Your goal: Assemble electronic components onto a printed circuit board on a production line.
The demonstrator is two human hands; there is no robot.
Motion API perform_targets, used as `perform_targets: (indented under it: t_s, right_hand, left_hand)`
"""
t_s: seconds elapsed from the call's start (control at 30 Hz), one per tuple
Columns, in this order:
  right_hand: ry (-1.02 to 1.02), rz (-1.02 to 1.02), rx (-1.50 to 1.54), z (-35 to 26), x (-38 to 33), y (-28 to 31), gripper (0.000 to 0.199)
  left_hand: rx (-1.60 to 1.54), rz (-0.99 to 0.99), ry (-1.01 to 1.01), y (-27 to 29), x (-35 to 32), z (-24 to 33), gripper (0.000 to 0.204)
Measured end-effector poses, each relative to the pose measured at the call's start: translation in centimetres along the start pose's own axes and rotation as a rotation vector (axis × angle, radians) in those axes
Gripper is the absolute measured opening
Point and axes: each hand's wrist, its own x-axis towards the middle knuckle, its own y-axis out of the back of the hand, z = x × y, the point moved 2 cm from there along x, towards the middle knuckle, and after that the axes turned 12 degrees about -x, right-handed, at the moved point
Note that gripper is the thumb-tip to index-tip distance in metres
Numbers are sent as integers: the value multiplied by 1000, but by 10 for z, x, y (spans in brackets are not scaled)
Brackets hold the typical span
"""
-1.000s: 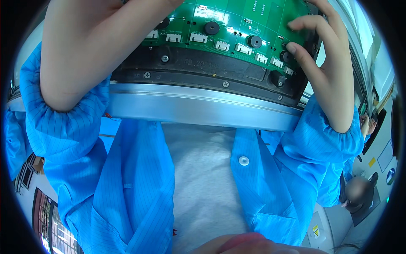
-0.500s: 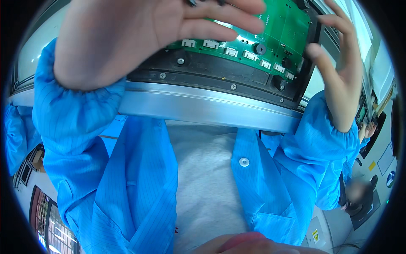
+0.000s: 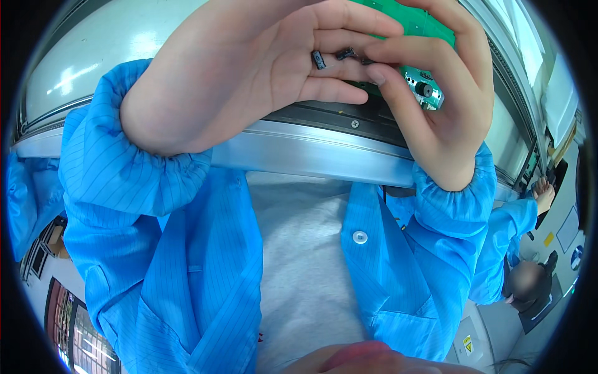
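My left hand [image 3: 274, 78] is palm up over the green circuit board [image 3: 427, 22], its fingers stretched out. Small black electronic parts lie on those fingers: one dark block [image 3: 319, 60] near their base, another part [image 3: 346, 53] farther along. My right hand [image 3: 458, 93] has come in from the right, thumb and index finger pinched at the left fingers on a small dark part [image 3: 367, 62], mostly hidden by the fingertips. Below the right palm, a round black buzzer [image 3: 425, 90] shows on the board. Both hands cover much of the board.
A black fixture [image 3: 311, 121] frames the board, with a silver metal rail [image 3: 324, 153] along its near edge. Pale surfaces [image 3: 118, 56] lie to the left. At the far right, another person's hand [image 3: 545, 194] and blue sleeve are visible.
My left hand has shifted right and slightly down, bringing the black parts on its fingers into view. My right hand has moved left from the board's right edge and closed its fingertips there.
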Motion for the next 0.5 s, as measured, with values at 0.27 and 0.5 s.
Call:
perform_targets:
  t_s: [0.27, 0.5]
  right_hand:
    - [-232, 127, 453, -3, 1, -11, 9]
    - [-213, 155, 566, -4, 1, -17, 10]
  left_hand:
    - [263, -89, -122, 15, -6, -3, 36]
    - [308, -35, -104, 13, -7, -1, 18]
